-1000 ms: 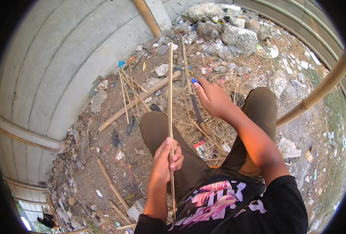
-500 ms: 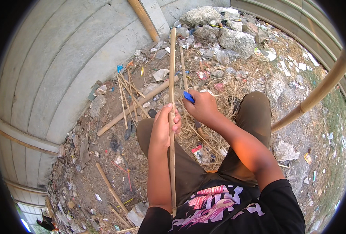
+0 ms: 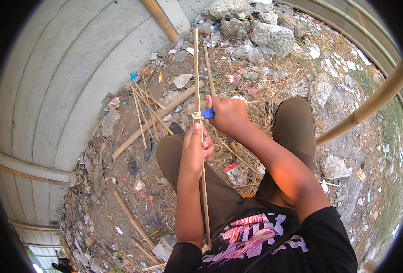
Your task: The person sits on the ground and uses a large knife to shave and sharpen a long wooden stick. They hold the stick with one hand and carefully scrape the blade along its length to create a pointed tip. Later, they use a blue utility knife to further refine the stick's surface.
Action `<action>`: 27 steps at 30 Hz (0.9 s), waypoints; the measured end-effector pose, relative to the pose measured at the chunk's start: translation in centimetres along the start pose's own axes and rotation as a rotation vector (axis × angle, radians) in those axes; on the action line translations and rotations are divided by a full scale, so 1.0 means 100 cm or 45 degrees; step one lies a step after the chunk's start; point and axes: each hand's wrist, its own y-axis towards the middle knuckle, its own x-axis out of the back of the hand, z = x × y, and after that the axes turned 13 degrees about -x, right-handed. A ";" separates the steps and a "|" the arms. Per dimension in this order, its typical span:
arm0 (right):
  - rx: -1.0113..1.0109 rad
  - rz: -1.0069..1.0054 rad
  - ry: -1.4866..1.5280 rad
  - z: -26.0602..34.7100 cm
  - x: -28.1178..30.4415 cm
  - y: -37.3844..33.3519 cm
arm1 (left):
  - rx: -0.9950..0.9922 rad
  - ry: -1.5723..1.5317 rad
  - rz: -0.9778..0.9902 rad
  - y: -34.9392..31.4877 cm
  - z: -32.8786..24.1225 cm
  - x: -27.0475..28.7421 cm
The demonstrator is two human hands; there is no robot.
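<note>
A long bamboo strip (image 3: pixel 197 68) stretches lengthwise in front of me, its near end by my shirt. Closed around its middle, my left hand (image 3: pixel 193 150) has its thumb along the top of the strip. My right hand (image 3: pixel 230 114) grips a blue utility knife (image 3: pixel 208 113) crosswise, just beyond the left thumb. The knife meets the strip, and pale curled shavings (image 3: pixel 196 115) are bunched there; its blade is hidden. Between my legs, a tool with a wooden handle (image 3: pixel 234 147) lies on dry straw, partly covered by my right arm.
Several thin bamboo sticks (image 3: pixel 143 109) lie across a thick bamboo pole (image 3: pixel 128 144) at the left. Split bamboo (image 3: pixel 131 216) rests at lower left. Another pole (image 3: pixel 369 107) slants at the right. Rocks (image 3: pixel 274 38) and litter are at the back, beside a concrete wall (image 3: pixel 74 68).
My right hand has moved left, bringing the knife from beside the strip onto it. Shavings now show at the blade's place. My left hand has slid slightly nearer to me.
</note>
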 end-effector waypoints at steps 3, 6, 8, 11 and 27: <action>-0.005 -0.070 0.027 0.001 0.002 0.003 | 0.004 0.027 0.017 -0.005 -0.002 -0.004; -0.057 -0.072 -0.055 -0.002 0.006 0.008 | -0.023 0.144 -0.019 -0.010 -0.001 -0.012; -0.109 -0.064 -0.052 -0.005 0.008 0.013 | -0.036 0.235 -0.029 -0.014 0.000 -0.016; -0.297 -0.011 -0.071 -0.017 0.013 0.026 | -0.011 0.310 0.024 -0.022 0.002 -0.023; -0.879 0.324 -0.125 -0.072 0.057 0.060 | 0.170 0.559 0.245 -0.168 -0.016 -0.003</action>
